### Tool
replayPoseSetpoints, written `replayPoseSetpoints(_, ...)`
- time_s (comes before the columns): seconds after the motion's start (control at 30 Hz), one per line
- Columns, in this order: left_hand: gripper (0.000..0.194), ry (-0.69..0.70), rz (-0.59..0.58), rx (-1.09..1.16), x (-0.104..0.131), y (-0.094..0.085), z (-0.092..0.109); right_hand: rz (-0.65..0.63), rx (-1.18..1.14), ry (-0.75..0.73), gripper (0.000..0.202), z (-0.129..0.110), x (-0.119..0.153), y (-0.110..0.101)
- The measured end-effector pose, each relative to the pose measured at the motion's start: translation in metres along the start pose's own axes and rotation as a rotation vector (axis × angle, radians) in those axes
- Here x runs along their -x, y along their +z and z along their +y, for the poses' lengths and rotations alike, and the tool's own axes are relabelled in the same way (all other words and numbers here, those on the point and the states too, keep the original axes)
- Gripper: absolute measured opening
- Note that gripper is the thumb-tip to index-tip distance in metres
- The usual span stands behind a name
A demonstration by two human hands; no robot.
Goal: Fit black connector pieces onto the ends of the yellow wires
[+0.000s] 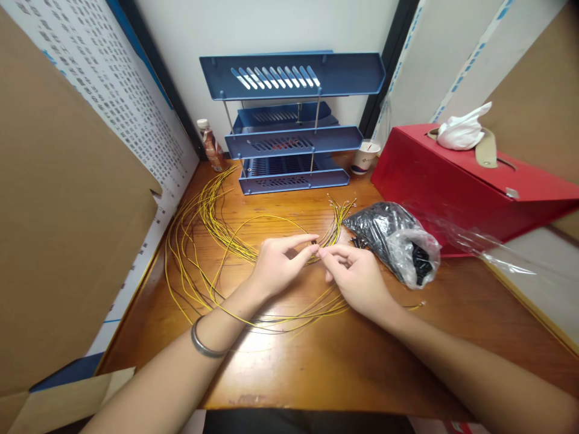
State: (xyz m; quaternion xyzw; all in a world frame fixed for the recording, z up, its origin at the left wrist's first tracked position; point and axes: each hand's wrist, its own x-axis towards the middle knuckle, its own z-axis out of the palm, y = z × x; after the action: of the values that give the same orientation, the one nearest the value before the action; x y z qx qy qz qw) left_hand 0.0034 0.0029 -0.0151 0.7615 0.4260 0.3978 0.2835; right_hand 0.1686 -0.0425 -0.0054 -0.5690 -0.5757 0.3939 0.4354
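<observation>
My left hand (283,259) is closed in a pinch over the middle of the table, with a tiny black piece (314,242) between thumb and forefinger. Right beside it, the fingertips of my right hand (350,271) are pinched together and meet the left thumb; what they hold is too small and covered to make out. Long thin yellow and dark wires (226,238) loop across the table, passing beneath both hands and over my left forearm. Their bunched tips (341,208), with small metal ends, fan out just beyond my right hand.
A clear plastic bag (389,235) of small black parts lies right of my hands, a few parts spilled beside it. Behind stand a blue tiered tray (294,141), a drink bottle (211,144) and a paper cup (365,157). A red box (429,181) stands at right, cardboard (67,199) at left.
</observation>
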Motion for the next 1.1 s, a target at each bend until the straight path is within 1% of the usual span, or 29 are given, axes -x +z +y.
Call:
replayPoseSetpoints(0.07, 0.024, 0.038, -0.031, 0.037, 0.0004, 0.0003, -0.0002, -0.001, 0.002, -0.004, 0.033, -0.0007, -0.0002, -0.0003)
replayPoseSetpoints(0.13, 0.023, 0.042, -0.047, 0.078, 0.0008, 0.0011, 0.0001, 0.0, 0.005, -0.006, 0.033, -0.0011, -0.0006, -0.0005)
replayPoseSetpoints(0.2, 0.023, -0.011, -0.03, 0.107, 0.0009, 0.0021, 0.0002, -0.004, 0.009, 0.001, 0.033, -0.0012, -0.0011, -0.0007)
replayPoseSetpoints(0.33, 0.031, -0.168, 0.071, 0.095, -0.001, 0.002, -0.001, -0.016, 0.001, 0.025, 0.033, -0.0009, -0.0016, -0.001)
replayPoseSetpoints(0.4, 0.035, -0.196, 0.104, 0.063, -0.0023, 0.0008, -0.0013, -0.013, -0.001, 0.027, 0.033, -0.0009, -0.0015, -0.001)
replayPoseSetpoints(0.53, 0.036, -0.182, 0.094, 0.014, -0.0027, -0.0002, 0.001, -0.01, 0.002, 0.03, 0.032, -0.0014, -0.0012, -0.0008)
replayPoseSetpoints(0.7, 0.039, -0.162, 0.062, 0.028, -0.0016, 0.0011, 0.0037, -0.005, -0.003, 0.015, 0.032, -0.001, -0.0016, -0.0008)
replayPoseSetpoints(1.1, 0.033, -0.147, 0.034, 0.01, -0.0014, 0.0005, 0.0021, -0.009, 0.019, 0.007, 0.033, 0.0003, -0.0005, -0.0007)
